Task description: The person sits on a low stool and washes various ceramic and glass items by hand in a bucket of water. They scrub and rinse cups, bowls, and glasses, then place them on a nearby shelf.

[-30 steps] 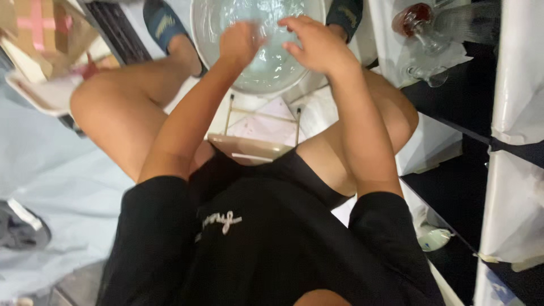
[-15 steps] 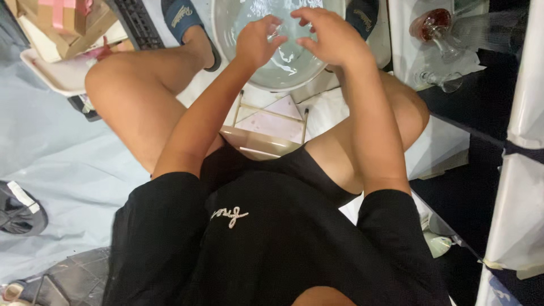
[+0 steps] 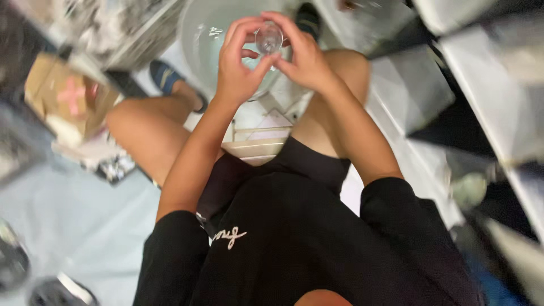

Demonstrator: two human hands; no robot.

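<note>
Head view shows a small clear glass (image 3: 268, 38) held up between both hands, just above a big clear bowl (image 3: 207, 34). The glass looks round from here, so its long side points up toward the camera. The left hand (image 3: 238, 65) is on the left of the glass and the right hand (image 3: 303, 56) is on its right. Both touch it, and neither is nearer. The left grip pinches the glass with thumb and fingers curled round it. The right grip pinches it too, fingers over the top edge. The bowl sits on the floor between the person's bare knees, past a pale low stool (image 3: 258, 144). Left of the bowl is a brown cardboard box (image 3: 65, 99). Right of it stand white shelves (image 3: 481, 73). A second ago both hands were spread low over the bowl with no glass seen; now they are lifted and closed on it.
</note>
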